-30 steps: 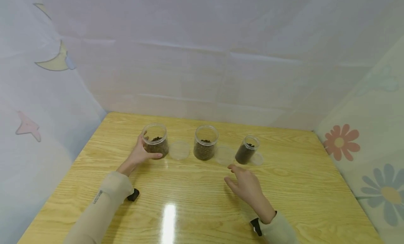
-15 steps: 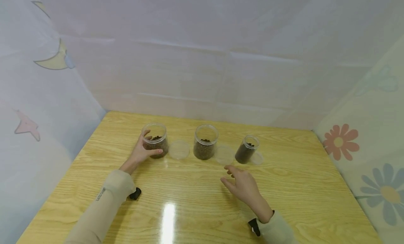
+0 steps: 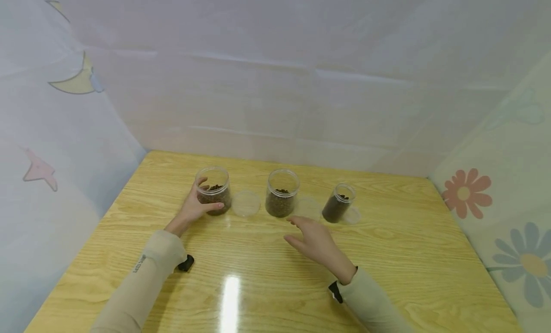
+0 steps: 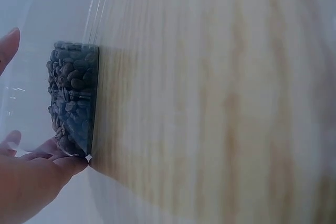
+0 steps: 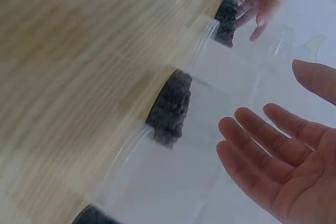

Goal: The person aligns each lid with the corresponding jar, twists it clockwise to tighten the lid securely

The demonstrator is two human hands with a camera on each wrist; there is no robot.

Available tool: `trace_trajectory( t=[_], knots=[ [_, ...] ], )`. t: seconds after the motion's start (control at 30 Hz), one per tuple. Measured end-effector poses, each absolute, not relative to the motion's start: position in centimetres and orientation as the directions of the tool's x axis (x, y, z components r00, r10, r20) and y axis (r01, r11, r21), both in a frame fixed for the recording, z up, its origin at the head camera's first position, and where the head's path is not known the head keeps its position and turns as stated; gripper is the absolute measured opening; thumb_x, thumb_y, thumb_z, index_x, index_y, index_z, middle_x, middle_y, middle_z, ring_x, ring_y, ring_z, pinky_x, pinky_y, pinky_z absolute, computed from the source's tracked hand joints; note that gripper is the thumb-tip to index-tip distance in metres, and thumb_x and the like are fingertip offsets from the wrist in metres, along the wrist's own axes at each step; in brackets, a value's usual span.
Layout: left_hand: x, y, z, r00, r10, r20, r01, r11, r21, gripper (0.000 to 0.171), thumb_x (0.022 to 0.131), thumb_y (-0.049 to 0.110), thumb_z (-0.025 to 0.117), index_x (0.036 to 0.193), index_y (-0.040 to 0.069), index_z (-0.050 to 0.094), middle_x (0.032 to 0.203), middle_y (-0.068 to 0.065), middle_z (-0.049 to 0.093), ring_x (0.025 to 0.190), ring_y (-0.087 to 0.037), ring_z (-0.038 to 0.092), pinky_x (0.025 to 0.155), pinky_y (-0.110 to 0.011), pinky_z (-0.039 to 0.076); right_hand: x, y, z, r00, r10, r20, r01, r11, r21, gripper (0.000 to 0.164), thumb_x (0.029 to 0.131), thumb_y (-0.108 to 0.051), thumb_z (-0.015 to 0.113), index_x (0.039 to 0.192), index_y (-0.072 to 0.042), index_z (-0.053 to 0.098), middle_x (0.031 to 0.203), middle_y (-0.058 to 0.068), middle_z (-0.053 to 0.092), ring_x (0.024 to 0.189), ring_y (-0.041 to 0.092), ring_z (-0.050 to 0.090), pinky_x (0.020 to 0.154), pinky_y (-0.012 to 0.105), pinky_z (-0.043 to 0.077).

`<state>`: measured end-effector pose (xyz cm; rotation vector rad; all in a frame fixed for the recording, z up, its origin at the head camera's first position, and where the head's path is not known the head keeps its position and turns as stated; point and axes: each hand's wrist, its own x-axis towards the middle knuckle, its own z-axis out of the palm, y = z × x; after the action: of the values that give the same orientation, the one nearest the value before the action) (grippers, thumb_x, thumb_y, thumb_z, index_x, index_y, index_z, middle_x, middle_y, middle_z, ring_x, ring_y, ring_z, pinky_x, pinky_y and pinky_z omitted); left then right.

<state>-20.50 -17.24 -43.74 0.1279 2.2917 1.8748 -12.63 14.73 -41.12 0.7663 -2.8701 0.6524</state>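
At the left of the table, my left hand grips a clear, lidless jar, thumb across its front and fingers round its far left side. Dark brown beans that look like coffee beans fill its lower part. My right hand hovers empty, fingers spread, just in front of a second clear jar of beans in the middle. In the right wrist view the right palm shows with nothing in it. A narrower jar, fuller of dark beans, stands to the right.
Clear round lids lie by the jars: one lid between the left and middle jars, another right of the middle jar, and a small lid beside the narrow jar. Printed sheets surround the wooden table on three sides.
My right hand has moved left, from in front of the narrow jar towards the middle jar. The left hand keeps its grip on the left jar, which stays in place.
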Motion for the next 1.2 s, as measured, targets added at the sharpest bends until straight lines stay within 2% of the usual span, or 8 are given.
trace_trajectory(
  t=[0.13,0.37,0.87,1.03,1.2],
  knots=[
    [-21.0,-17.4,-44.5,-0.981,0.18,-0.076,-0.039,0.201,0.979,0.095,0.076,0.007,0.074,0.143,0.006,0.007,0.143,-0.03,0.016,0.13,-0.044,0.017,0.103,-0.057,0.016,-13.8,13.3,-41.1,-0.831,-0.521,0.195,-0.554,0.747,-0.367,0.044,0.083,-0.025,0.068,0.117,0.0,0.058,0.113,0.013,0.061,0.101,0.028,0.059,0.082,0.041,0.048],
    [-22.0,-17.6,-46.3,-0.984,0.173,-0.048,-0.007,0.228,0.974,0.097,0.075,0.013,0.075,0.144,0.01,0.007,0.143,-0.027,0.018,0.131,-0.041,0.018,0.103,-0.056,0.018,-15.6,11.3,-41.0,-0.784,-0.606,0.133,-0.609,0.71,-0.354,0.043,0.084,-0.025,0.066,0.118,0.0,0.057,0.114,0.013,0.061,0.103,0.028,0.058,0.083,0.04,0.048],
    [-21.8,-17.6,-46.5,-0.983,0.177,-0.046,-0.009,0.204,0.979,0.097,0.077,0.01,0.073,0.144,0.008,0.004,0.142,-0.029,0.016,0.129,-0.044,0.017,0.103,-0.057,0.017,-18.7,8.3,-42.0,-0.758,-0.652,0.018,-0.616,0.706,-0.35,0.044,0.086,-0.023,0.064,0.122,0.0,0.054,0.118,0.014,0.058,0.104,0.027,0.057,0.084,0.036,0.048],
    [-21.8,-17.6,-46.5,-0.985,0.167,-0.047,-0.011,0.208,0.978,0.097,0.076,0.01,0.074,0.144,0.008,0.004,0.141,-0.028,0.016,0.129,-0.043,0.018,0.103,-0.056,0.017,-19.4,6.9,-42.4,-0.744,-0.668,-0.033,-0.629,0.716,-0.303,0.048,0.086,-0.026,0.064,0.124,0.0,0.053,0.123,0.016,0.055,0.109,0.027,0.055,0.088,0.036,0.046],
    [-21.8,-17.7,-46.5,-0.986,0.157,-0.051,-0.014,0.227,0.974,0.097,0.076,0.013,0.075,0.143,0.009,0.006,0.141,-0.027,0.018,0.129,-0.043,0.019,0.103,-0.056,0.018,-20.1,5.5,-42.8,-0.73,-0.681,-0.067,-0.66,0.726,-0.194,0.052,0.086,-0.031,0.064,0.126,-0.001,0.051,0.126,0.014,0.052,0.111,0.027,0.053,0.09,0.034,0.045]
  ],
)
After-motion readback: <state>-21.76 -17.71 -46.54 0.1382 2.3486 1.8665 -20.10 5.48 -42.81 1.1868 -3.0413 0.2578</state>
